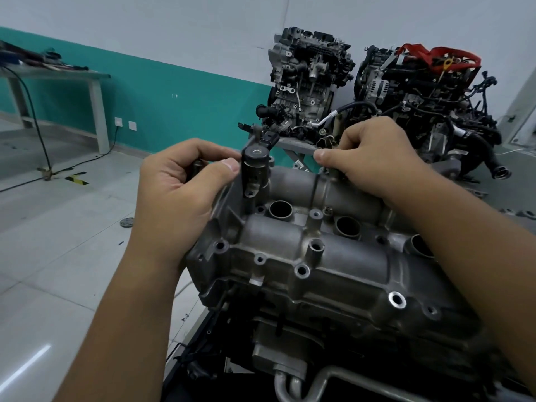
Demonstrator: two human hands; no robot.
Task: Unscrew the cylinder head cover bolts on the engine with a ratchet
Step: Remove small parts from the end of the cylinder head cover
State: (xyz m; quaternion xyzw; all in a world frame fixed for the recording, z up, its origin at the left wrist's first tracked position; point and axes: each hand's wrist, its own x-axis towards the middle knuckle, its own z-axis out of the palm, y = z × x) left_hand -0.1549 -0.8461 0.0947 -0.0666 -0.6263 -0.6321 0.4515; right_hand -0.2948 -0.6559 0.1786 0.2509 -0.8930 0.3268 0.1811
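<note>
Head view shows the cylinder head cover (319, 256) at centre, left hand (185, 181) at ten o'clock gripping a dark handle, probably the ratchet, right hand (374, 155) at one o'clock pinching something small, likely a loosened far-edge bolt needing lifting out.

A grey tiled floor (58, 256) bears a dark disc (127, 222).

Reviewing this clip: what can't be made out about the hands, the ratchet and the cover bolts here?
Head view only:
- Left hand: grips a dark cylindrical part; curled fingers hide most of it, so whether it is the ratchet is unclear.
- Right hand: fingers curl at the far edge of the cylinder head cover; knuckles hide whatever it pinches.
- Cover's right end: forearm covers it.
- Bolts: several holes look empty; the rest too small.
</note>
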